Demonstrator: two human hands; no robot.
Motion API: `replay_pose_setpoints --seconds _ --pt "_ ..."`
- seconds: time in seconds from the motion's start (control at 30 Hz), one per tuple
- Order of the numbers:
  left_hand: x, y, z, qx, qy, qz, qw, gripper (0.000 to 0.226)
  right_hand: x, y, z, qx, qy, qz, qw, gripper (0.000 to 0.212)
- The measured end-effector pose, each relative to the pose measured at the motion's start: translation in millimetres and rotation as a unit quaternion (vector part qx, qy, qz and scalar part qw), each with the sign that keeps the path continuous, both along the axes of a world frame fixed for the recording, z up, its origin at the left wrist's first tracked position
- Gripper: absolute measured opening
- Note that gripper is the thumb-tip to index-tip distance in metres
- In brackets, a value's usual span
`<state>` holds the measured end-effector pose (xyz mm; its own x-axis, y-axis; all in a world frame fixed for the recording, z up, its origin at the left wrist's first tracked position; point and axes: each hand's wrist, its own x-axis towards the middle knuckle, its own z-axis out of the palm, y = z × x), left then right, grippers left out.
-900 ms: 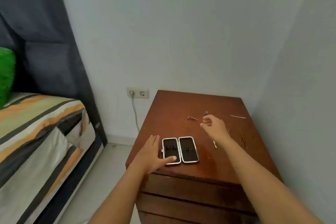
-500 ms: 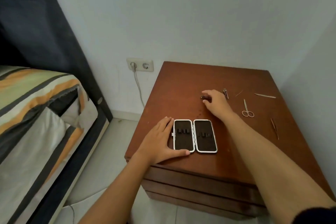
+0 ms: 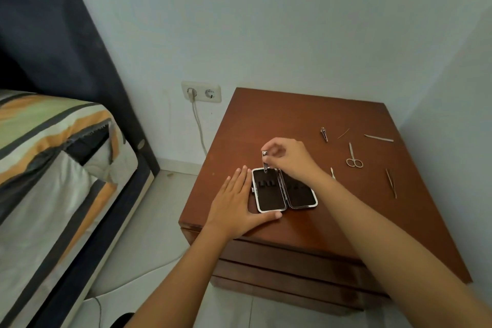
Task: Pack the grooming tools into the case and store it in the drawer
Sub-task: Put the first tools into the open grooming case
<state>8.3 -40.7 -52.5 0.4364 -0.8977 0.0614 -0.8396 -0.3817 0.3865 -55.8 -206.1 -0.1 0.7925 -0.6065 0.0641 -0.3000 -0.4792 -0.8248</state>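
An open case [image 3: 269,192] with black lining and a metal rim lies flat near the front left of the wooden nightstand [image 3: 279,120]. My left hand [image 3: 237,208] rests flat beside the case's left half, thumb along its front edge. My right hand [image 3: 287,157] pinches a nail clipper [image 3: 265,164] that hangs tip down over the top of the left half. Loose on the right lie a second clipper [image 3: 324,133], scissors [image 3: 353,157], tweezers [image 3: 391,183], a thin file [image 3: 378,137] and a small pale tool [image 3: 332,172] partly hidden by my wrist.
Stacked drawer fronts [image 3: 282,269] show below the nightstand top. A bed [image 3: 53,157] with striped bedding stands at the left, a dark curtain behind it. A wall socket [image 3: 201,92] with a cable hangs to the nightstand's left. The wall closes in on the right.
My right hand picked up the nail clipper from the nightstand top and brought it back over the case's left half. The left hand stayed beside the case.
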Motion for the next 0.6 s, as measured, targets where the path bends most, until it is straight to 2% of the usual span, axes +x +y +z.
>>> replay_pose_setpoints --seconds 0.1,0.2,0.33,0.4,0.5,0.6 --pt "-0.7 0.9 -1.0 -0.004 -0.002 -0.002 1.000 0.119 1.5 2.1 -9.5 0.042 0.021 0.012 0.999 0.009" --pt "0.3 1.1 -2.4 -0.009 -0.001 -0.002 1.000 0.116 0.8 0.1 -15.7 0.042 0.058 0.062 0.996 0.010" --pt "1.9 0.0 -3.9 -0.009 0.002 -0.003 1.000 0.116 -0.7 -2.4 -10.0 -0.075 0.160 0.136 0.975 0.012" --pt "2.3 -0.2 -4.7 -0.009 0.003 -0.001 1.000 0.117 -2.4 -6.9 -7.1 -0.097 0.149 0.138 0.974 0.010" --pt "3.9 -0.9 -5.5 -0.009 -0.004 0.001 1.000 0.119 -8.7 -34.8 -9.7 -0.113 0.070 0.002 0.991 0.015" --pt "5.2 -1.0 -6.6 -0.012 -0.005 0.002 1.000 0.119 -19.7 -75.7 -16.7 -0.127 0.043 -0.158 0.978 0.029"
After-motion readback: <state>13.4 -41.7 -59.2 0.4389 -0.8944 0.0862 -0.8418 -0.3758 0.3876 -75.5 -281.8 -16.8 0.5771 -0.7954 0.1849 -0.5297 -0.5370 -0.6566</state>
